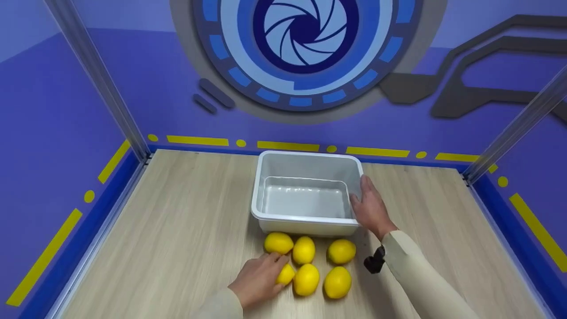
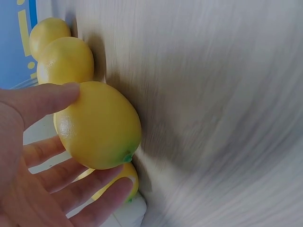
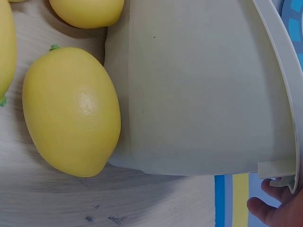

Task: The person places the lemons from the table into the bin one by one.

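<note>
My left hand (image 1: 258, 279) is at the front-left yellow lemon (image 1: 286, 274), partly covering it. In the left wrist view the thumb lies on one side of this lemon (image 2: 102, 125) and the fingers reach round the other. At the right side of a white plastic bin (image 1: 305, 227), my right hand (image 1: 373, 207) grips the rim, thumb over the inside. Some of its fingers (image 3: 262, 210) show by the rim in the right wrist view; the rest are hidden. The bin stands upright with nothing in it.
Several more lemons lie in two rows before the bin, including a back-left lemon (image 1: 278, 243) and a front-right lemon (image 1: 337, 282). The wooden table (image 1: 190, 230) is bounded by blue panels and metal posts (image 1: 99, 79). The back panel (image 1: 146, 88) rises close behind the bin.
</note>
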The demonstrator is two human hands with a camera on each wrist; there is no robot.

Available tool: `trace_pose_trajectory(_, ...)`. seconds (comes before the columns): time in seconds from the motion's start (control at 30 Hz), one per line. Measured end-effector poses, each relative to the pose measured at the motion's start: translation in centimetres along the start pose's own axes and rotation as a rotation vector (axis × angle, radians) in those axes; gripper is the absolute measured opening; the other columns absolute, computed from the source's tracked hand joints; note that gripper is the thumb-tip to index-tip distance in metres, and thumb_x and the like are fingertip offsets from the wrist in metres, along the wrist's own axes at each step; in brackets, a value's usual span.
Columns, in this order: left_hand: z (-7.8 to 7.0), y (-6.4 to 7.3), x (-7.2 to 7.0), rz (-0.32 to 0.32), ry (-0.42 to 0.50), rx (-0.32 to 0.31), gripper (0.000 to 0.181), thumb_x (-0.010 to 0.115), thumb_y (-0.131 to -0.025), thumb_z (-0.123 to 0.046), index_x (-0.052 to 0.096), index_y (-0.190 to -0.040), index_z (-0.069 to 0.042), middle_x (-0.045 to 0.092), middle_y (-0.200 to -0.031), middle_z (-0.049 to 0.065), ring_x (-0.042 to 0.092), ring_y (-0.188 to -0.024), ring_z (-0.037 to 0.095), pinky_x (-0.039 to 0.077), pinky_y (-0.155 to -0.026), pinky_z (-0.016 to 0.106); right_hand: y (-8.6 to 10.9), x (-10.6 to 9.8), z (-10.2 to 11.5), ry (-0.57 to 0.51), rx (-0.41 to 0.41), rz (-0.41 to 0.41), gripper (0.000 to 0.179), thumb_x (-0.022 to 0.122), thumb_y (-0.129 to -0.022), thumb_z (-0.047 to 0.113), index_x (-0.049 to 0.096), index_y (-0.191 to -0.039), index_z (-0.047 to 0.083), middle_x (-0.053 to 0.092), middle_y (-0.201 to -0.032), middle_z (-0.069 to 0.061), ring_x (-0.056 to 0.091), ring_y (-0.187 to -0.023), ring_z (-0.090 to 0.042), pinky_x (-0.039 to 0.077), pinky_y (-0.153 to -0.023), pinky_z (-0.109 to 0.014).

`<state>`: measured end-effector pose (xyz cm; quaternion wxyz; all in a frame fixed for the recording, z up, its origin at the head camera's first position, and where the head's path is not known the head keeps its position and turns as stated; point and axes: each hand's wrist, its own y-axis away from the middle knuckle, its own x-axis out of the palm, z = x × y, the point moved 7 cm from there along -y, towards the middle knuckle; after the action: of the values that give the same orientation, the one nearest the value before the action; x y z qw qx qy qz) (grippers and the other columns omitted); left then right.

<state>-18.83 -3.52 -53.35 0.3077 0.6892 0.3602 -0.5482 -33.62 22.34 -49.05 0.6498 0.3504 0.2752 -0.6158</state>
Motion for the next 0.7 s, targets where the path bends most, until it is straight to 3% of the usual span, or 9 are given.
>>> trace_pose_trajectory(0.27, 0.03, 0.17, 0.16, 0.042, 0.065, -0.009, 0.052, 0.069, -0.087, -0.032, 0.053, -0.134, -0.015, 0.057, -0.121, 0.004, 0.058, -0.101, 0.02, 0.055, -0.08, 0.037, -0.04, 0.09, -0.08, -0.012, 0.024, 0.002, 0.074, 0.043, -0.103, 0.028, -0.006, -0.155, 0.01, -0.003, -0.164, -0.013, 0.004, -0.151, -0.033, 0.008, -0.121, -0.053)
trace_pose_trajectory(0.7, 0.17, 0.27, 0.06, 0.069, 0.068, 0.001, 0.05, 0.069, -0.088, -0.031, 0.053, -0.133, -0.015, 0.057, -0.118, 0.004, 0.059, -0.098, 0.019, 0.054, -0.079, 0.037, -0.12, 0.06, -0.15, -0.019, 0.023, 0.003, 0.076, 0.043, -0.102, 0.031, -0.008, -0.155, 0.011, -0.004, -0.164, -0.011, 0.002, -0.151, -0.032, 0.008, -0.121, -0.052)
